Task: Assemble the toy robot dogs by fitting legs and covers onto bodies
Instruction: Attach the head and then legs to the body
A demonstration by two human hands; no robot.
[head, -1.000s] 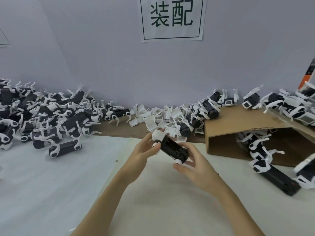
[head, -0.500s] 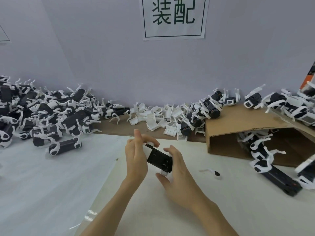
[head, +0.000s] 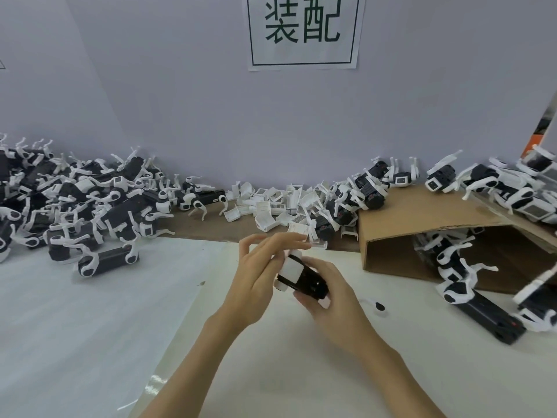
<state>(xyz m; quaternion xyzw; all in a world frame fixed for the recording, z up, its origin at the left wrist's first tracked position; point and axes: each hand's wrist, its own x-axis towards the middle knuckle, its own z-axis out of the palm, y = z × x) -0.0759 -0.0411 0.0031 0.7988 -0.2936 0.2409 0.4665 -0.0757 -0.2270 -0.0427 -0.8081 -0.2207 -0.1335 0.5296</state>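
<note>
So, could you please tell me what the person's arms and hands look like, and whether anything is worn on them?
Both forearms are bare, with no sleeves in view. The left hand and right hand wear no gloves, and no rings, watch or wristband show. The fingers are slender.

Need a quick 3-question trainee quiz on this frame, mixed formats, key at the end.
1. True or false: both hands hold the black toy body above the table.
2. Which side of the desk holds the big pile of assembled dogs? A) the person's left B) inside the cardboard box only C) under the wall sign
3. Fill in: the loose white leg lies on the table to the ____ of the right hand.

Key: 1 true; 2 A; 3 right. The left hand grips the body's white-covered end, the right its black end.
</note>
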